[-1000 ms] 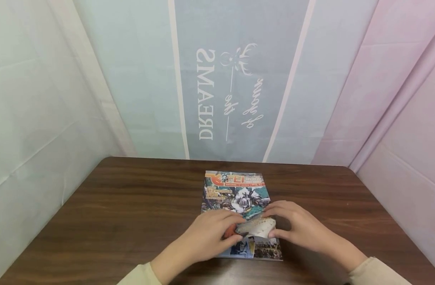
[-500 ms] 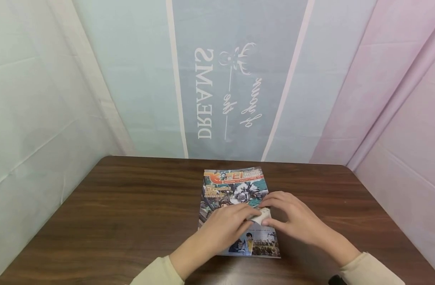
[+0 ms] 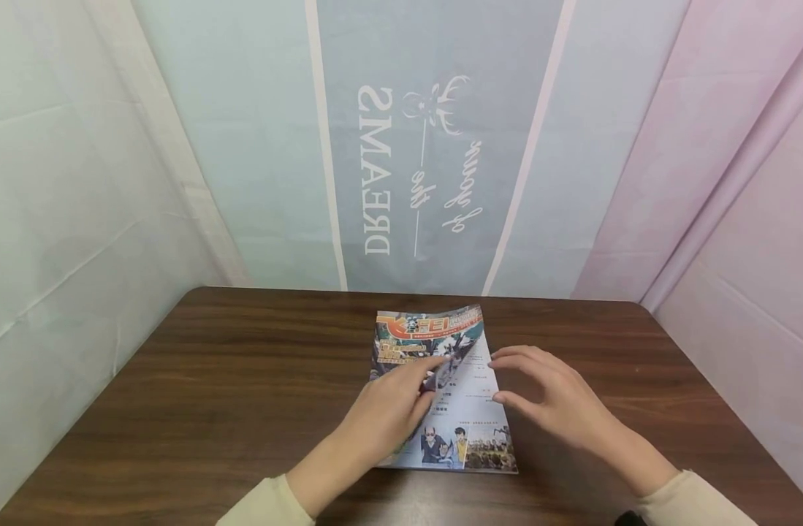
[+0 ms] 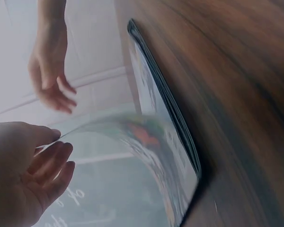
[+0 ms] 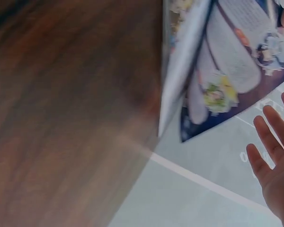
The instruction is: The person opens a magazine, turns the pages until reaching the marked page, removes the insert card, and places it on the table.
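A magazine (image 3: 470, 409) with a colourful cover lies on the wooden table, its front cover (image 3: 408, 343) partly lifted and curling to the left. My left hand (image 3: 391, 402) pinches the cover's edge between thumb and fingers; the left wrist view shows the bent sheet (image 4: 146, 137) rising from the magazine to the left hand (image 4: 33, 165). Beneath it a pale printed page shows, with small pictures along its bottom. My right hand (image 3: 552, 394) hovers just right of the magazine with fingers apart, holding nothing. In the right wrist view the cover's dark inner side (image 5: 227, 71) is visible beside the right hand (image 5: 274, 151).
The dark wood-grain table (image 3: 243, 380) extends on both sides of the magazine. Behind it hangs a pale fabric curtain (image 3: 269, 146) with white mirrored lettering, and more fabric encloses the left and right sides.
The cover's edge has come up from the right and is folded over leftward in my left hand. My right hand has let go of it and drawn slightly to the right.
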{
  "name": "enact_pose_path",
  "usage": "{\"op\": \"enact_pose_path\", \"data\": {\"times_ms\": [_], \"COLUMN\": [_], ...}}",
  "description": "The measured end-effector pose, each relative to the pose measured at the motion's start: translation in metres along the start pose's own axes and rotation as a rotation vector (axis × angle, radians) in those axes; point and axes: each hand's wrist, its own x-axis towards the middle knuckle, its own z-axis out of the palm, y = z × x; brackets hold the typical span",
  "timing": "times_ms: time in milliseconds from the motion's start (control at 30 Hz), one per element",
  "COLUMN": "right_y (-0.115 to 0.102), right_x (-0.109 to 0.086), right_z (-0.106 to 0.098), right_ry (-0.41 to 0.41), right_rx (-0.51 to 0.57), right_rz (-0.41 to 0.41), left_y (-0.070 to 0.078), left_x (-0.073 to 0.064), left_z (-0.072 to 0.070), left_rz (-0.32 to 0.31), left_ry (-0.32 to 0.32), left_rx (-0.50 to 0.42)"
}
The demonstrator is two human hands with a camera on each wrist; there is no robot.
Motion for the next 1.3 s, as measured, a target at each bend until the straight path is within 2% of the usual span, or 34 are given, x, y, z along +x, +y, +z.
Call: {"op": "enact_pose_path", "data": {"times_ms": [133, 300, 467, 633, 800, 1100, 1300], "right_y": [0.002, 0.003, 0.004, 0.005, 0.006, 0.007, 0.008], "right_x": [-0.01, -0.024, -0.034, -0.04, -0.044, -0.048, -0.05], "right_z": [0.005, 0.008, 0.006, 0.005, 0.006, 0.008, 0.01], "right_ry": [-0.065, -0.198, -0.331, -0.463, -0.566, -0.581, -0.585], "right_rx": [-0.028, -0.053, -0.034, -0.008, 0.023, 0.014, 0.022], "right_rz": [0.004, 0.061, 0.094, 0.161, 0.211, 0.189, 0.202], "left_y": [-0.008, -0.016, -0.026, -0.043, -0.063, -0.097, -0.117], "left_x": [-0.008, -0.024, -0.039, -0.052, -0.065, -0.098, -0.121], "left_z": [-0.008, -0.021, -0.034, -0.047, -0.058, -0.083, -0.086], "left_rz": [-0.079, -0.179, -0.234, -0.292, -0.361, -0.501, -0.547], "left_ry": [0.015, 0.042, 0.134, 0.219, 0.233, 0.185, 0.153], "left_rx": [-0.021, -0.062, -0.022, -0.014, -0.049, -0.016, 0.032]}}
